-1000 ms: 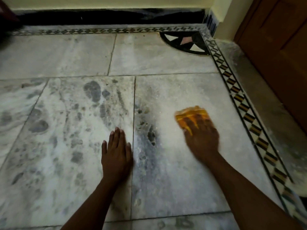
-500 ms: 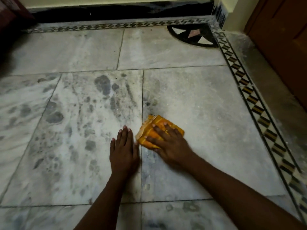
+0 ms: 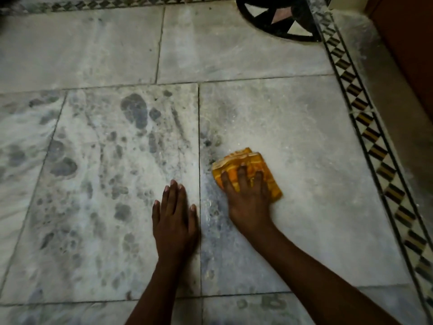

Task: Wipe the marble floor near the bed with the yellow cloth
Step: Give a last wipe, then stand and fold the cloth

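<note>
Pressing flat on the folded yellow cloth (image 3: 248, 171), the right hand (image 3: 249, 199) has its fingers spread over it on the pale floor (image 3: 293, 127) slab, just right of a joint. The left hand (image 3: 174, 221) lies open, palm down, on the mottled slab beside it. A checkered border (image 3: 365, 127) runs along the right, with a dark inlay (image 3: 278, 18) at the corner and a wooden door (image 3: 407, 48) beyond.

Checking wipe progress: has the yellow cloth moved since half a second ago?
Yes. The yellow cloth slid right, off the tile seam.
</note>
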Tool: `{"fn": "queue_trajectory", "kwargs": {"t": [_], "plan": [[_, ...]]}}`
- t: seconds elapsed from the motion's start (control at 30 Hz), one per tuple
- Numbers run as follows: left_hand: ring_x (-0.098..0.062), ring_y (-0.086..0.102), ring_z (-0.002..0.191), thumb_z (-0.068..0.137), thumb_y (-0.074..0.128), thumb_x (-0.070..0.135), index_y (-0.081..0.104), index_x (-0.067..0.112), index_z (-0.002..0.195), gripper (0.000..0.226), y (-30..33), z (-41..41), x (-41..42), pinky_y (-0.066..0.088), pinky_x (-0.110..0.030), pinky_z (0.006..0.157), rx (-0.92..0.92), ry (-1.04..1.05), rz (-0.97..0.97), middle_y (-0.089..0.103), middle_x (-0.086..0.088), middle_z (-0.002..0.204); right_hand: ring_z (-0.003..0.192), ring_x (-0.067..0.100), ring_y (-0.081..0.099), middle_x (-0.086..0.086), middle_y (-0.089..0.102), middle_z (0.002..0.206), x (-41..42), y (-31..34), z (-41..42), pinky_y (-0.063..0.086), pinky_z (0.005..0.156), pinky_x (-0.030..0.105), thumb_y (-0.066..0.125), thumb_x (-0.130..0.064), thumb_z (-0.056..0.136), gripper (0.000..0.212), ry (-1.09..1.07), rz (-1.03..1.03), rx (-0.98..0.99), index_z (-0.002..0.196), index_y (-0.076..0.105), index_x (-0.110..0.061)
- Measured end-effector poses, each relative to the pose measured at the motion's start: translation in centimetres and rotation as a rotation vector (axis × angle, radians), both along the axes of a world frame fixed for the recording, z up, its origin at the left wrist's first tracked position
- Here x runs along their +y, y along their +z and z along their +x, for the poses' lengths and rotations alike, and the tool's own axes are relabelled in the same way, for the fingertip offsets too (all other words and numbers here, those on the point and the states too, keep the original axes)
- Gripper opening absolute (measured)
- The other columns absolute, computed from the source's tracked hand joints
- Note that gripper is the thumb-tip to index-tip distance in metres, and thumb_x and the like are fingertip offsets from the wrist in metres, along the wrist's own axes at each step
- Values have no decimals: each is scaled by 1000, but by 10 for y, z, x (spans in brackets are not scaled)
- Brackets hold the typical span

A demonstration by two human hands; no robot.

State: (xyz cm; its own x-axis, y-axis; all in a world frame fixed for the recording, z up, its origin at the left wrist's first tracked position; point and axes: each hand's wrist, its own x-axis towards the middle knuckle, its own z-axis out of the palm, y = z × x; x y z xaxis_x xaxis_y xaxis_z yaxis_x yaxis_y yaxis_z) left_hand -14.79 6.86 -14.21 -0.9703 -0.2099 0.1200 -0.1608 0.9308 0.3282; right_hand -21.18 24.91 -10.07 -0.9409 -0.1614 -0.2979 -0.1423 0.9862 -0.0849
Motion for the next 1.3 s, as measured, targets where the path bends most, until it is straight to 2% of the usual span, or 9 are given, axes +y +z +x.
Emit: {"fn": "queue_trajectory", "kwargs": {"t": [0.13, 0.27, 0.33, 0.4, 0.53, 0.73, 0.97, 1.2, 1.3], "plan": [[-18, 31, 159, 100, 49, 42, 45, 19, 160, 64, 7, -3, -2, 25, -46, 127, 15, -12, 32, 34, -2, 171, 76, 49, 72, 29, 72, 109, 5, 37, -22, 61, 59, 48, 59, -13, 89, 40, 32, -97, -38, 125, 74, -10], [-19, 25, 161, 100, 42, 45, 40, 20, 162, 67, 31, -7, -1, 22, -48, 127, -153, 24, 100, 27, -1, 174, 131, 38, 60, 13, 59, 150, 48, 101, -19, 48, 108, 39, 54, -37, 103, 57, -36, -543, -408, 158, 44, -31], [-25, 24, 160, 98, 40, 45, 40, 13, 161, 71, 46, -10, 7, 23, -51, 126, -320, 22, 219, 25, -6, 173, 132, 28, 62, 6, 64, 146, 61, 130, -3, 49, 109, 38, 51, -46, 95, 62, -147, -677, -543, 156, 46, -35], [-36, 44, 151, 101, 36, 44, 57, 1, 147, 67, 84, -10, 11, 34, -45, 121, -472, 3, 354, 46, -18, 162, 132, 22, 61, 1, 63, 146, 70, 162, 15, 50, 109, 40, 56, -40, 101, 54, -177, -712, -666, 154, 48, -37], [-37, 69, 122, 108, 56, 23, 75, 10, 124, 28, 245, 1, 38, 55, -38, 96, -694, 127, 834, 74, -20, 127, 131, 14, 60, -5, 63, 145, 75, 287, 52, 49, 114, 41, 61, -28, 105, 45, -237, -818, -779, 149, 55, -36], [-27, 77, 107, 112, 42, 39, 77, 9, 118, 47, 579, 19, 55, 60, -32, 85, -741, 218, 1291, 81, -11, 110, 116, 23, 70, 4, 73, 124, 80, 565, 87, 55, 101, 46, 68, -43, 87, 36, -537, -1088, -757, 121, 64, -33], [-21, 72, 89, 92, 72, 54, 79, 16, 101, 40, 839, 56, 28, 55, -35, 75, -565, -36, 1168, 78, -6, 95, 95, 24, 68, 8, 72, 100, 68, 817, 128, 56, 79, 34, 65, -42, 88, 33, -701, -1443, -623, 107, 66, -15], [-14, 74, 92, 98, 66, 44, 77, 14, 92, 33, 952, 89, -5, 56, -28, 80, -282, -25, 1097, 77, -3, 92, 121, 39, 64, 19, 68, 132, 26, 928, 165, 50, 103, 56, 92, -41, 61, 73, -681, -1817, -622, 124, 68, -13], [-15, 74, 91, 100, 68, 42, 75, 19, 96, 23, 970, 97, -35, 55, -30, 77, -207, 57, 1096, 77, 1, 92, 135, 48, 56, 21, 59, 148, 1, 946, 173, 45, 109, 64, 80, -17, 55, 91, -589, -1876, -670, 144, 60, -16]]}}
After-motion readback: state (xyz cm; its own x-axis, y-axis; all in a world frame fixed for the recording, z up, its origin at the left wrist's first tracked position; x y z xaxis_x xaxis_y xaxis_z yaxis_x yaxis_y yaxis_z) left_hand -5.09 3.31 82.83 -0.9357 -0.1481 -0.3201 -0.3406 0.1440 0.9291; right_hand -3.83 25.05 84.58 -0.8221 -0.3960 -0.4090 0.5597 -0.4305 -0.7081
